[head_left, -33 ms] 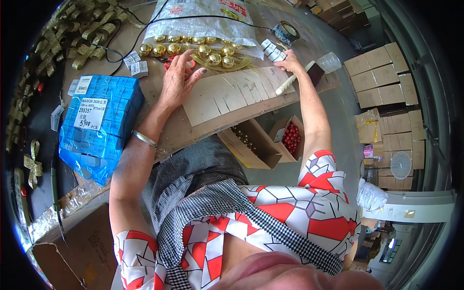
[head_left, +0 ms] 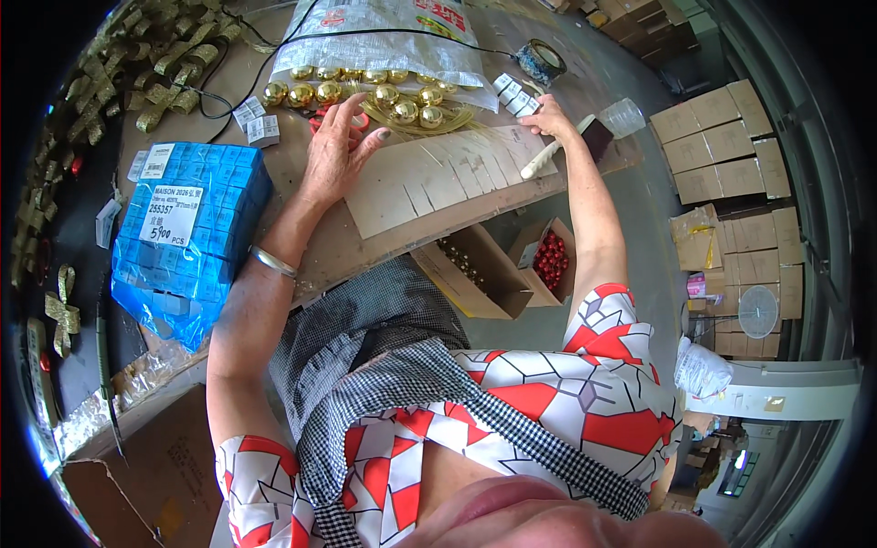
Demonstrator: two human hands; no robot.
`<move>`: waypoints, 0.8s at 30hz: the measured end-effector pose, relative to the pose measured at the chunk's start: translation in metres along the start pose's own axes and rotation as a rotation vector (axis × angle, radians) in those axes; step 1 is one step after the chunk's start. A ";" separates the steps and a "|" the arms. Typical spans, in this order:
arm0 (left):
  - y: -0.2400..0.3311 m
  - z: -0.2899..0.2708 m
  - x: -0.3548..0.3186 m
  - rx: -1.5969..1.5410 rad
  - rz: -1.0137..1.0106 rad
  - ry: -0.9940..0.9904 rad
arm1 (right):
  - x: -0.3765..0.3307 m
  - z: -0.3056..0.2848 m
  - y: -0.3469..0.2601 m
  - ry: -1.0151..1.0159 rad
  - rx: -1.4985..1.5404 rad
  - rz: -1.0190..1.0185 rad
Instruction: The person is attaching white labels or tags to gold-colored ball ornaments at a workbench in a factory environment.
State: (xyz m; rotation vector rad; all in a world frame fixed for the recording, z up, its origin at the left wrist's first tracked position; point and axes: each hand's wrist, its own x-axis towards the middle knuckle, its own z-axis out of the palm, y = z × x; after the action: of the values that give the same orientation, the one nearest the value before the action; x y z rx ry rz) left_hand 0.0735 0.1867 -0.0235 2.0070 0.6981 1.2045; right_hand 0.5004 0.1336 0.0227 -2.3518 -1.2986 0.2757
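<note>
Near the middle of the workbench my left hand (head_left: pixel 336 151) hovers or rests with fingers stretched and thumb apart, holding nothing. Red scissor handles (head_left: pixel 363 119) show partly behind its fingers. Beyond it lie shiny gold ball ornaments (head_left: pixel 404 111) with thin gold wires or strings (head_left: pixel 457 121). My right hand (head_left: pixel 548 121) is farther right, its fingers closed at the lower end of a stack of small white printed labels (head_left: pixel 515 95). Below both hands lies a pale board with several slits (head_left: pixel 429 178). A brush (head_left: pixel 541 163) with a white handle lies beside my right wrist.
A blue plastic-wrapped pack (head_left: pixel 210 219) sits left of my left forearm, with small label bundles (head_left: pixel 263 131) behind. Gold glitter bows (head_left: pixel 183 59) fill the far left. A white woven sack (head_left: pixel 384 41) and tape roll (head_left: pixel 541 62) stand behind. Cartons (head_left: pixel 475 265) stand below the bench edge.
</note>
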 end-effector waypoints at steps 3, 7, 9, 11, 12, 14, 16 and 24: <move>0.001 -0.002 0.001 -0.028 0.006 0.009 | 0.004 -0.003 -0.001 -0.014 0.103 0.070; -0.001 -0.005 0.001 0.001 0.027 0.026 | 0.006 0.004 -0.003 -0.063 0.074 -0.041; 0.000 -0.001 0.002 -0.017 -0.004 0.027 | 0.011 0.002 0.003 -0.025 -0.013 -0.034; 0.003 -0.007 0.000 0.013 -0.022 0.020 | 0.002 0.008 0.001 0.139 -0.176 -0.170; 0.004 -0.004 0.000 0.009 -0.033 0.009 | -0.001 0.009 0.007 0.295 -0.303 -0.287; 0.006 -0.004 0.000 0.004 -0.009 0.012 | -0.012 0.006 0.002 0.328 -0.280 -0.299; 0.001 -0.007 -0.001 0.097 0.074 0.070 | -0.026 0.012 -0.010 0.316 -0.175 -0.350; 0.026 -0.029 0.005 -0.518 -0.149 0.304 | -0.101 0.026 -0.072 0.177 0.058 -0.566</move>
State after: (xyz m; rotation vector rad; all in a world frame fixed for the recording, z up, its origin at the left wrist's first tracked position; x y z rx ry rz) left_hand 0.0521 0.1822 0.0089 1.3426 0.5897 1.4409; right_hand 0.3817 0.0892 0.0294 -1.8137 -1.7595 -0.0697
